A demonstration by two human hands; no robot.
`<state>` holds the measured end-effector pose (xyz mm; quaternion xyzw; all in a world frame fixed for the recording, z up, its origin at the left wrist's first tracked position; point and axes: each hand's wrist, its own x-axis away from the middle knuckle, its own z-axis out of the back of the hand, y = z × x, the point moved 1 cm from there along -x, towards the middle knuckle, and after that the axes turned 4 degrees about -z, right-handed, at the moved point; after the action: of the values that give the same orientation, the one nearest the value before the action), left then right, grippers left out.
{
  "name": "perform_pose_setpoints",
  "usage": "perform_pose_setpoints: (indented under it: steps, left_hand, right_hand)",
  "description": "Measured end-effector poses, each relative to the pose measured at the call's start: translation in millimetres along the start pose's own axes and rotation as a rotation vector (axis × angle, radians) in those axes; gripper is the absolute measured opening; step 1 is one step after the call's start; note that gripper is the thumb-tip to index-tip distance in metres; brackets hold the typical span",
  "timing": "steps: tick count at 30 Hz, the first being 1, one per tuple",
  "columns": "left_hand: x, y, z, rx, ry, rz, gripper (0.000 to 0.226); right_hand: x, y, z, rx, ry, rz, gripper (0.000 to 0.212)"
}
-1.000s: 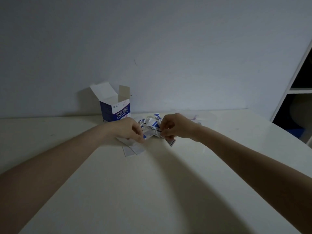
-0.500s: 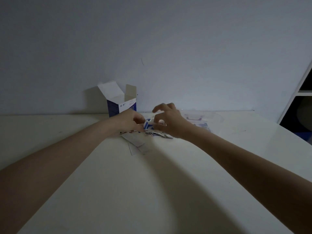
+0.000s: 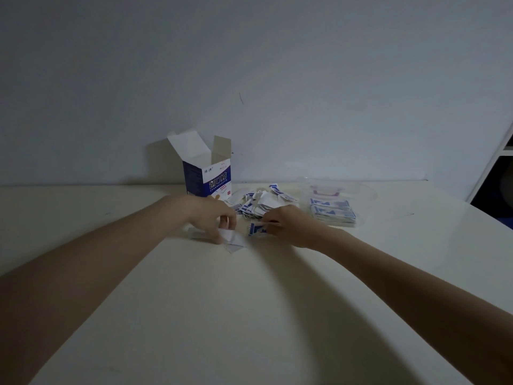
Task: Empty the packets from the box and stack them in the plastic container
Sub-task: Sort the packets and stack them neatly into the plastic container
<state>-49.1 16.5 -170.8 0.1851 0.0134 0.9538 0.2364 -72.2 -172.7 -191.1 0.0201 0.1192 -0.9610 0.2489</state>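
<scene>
Paper-thin and blue-and-white, the packets [image 3: 261, 202] lie in a loose heap on the pale table [image 3: 249, 315], just right of the open box [image 3: 206, 177], which stands upright with its flaps raised against the wall. To my eye they would weigh next to nothing and bend at a touch. They are flat little sachets that slide over one another and fan out if nudged, so I would take each by an edge or corner, or square a few together and pinch the short side. Nothing about them looks breakable, though a flat one on a smooth top is likely fiddly to lift.

Nearer than the heap, the right hand [image 3: 288, 225] has its fingers curled in on one blue-printed packet [image 3: 256, 229]. That packet pokes out to the left of the fingertips and sits low, at or just off the table; whether it is lifted clear I cannot tell. The left hand [image 3: 213, 218] is bent down over a few white slips [image 3: 233, 238] lying flat just beside it. Its fingertips touch them, seemingly pressing or pinching a corner, but the dim light leaves the grip unclear.

Off to the right, just beside the heap, the clear plastic container [image 3: 366, 195] already holds a neat stack of packets [image 3: 333, 213], and something pink shows faintly at its back. The heap is still large, so much of the sorting looks undone.
</scene>
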Motion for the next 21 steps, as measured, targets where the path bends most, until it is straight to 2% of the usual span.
perform_pose_setpoints:
  steps: [3,5,7,10,12,14,18,21]
  left_hand:
    - [-1.2,-3.0,-2.0,-0.05,0.023,0.011,0.015]
    - [-2.5,-2.1,-2.4,-0.045,0.114,-0.021,0.025]
    - [-2.6,1.1,-1.1,-0.036,0.29,-0.072,0.037]
    - [-6.2,7.7,0.8,-0.078,0.46,-0.156,0.042]
    - [-9.3,12.8,0.9,-0.072,0.486,-0.155,0.044]
    - [-13.1,16.0,-0.3,-0.019,0.451,-0.135,0.043]
    - [-13.2,17.2,-1.0,0.182,0.367,-0.124,0.027]
    - [-11.1,15.6,2.3,0.384,0.467,-0.119,0.03]
  right_hand:
    - [0.2,2.7,0.2,-0.049,0.012,-0.012,0.018]
    - [1.9,4.5,4.7,-0.096,0.048,-0.03,0.018]
    - [2.8,6.1,11.5,-0.206,0.126,-0.072,0.019]
    - [2.2,8.9,19.7,-0.409,0.232,-0.157,0.034]
    - [1.7,10.7,22.7,-0.532,0.269,-0.217,0.038]
    - [1.2,13.0,23.6,-0.669,0.276,-0.265,0.033]
    - [3.2,15.8,23.2,-0.79,0.229,-0.315,0.022]
    - [3.0,16.1,21.9,-0.917,0.219,-0.36,0.03]
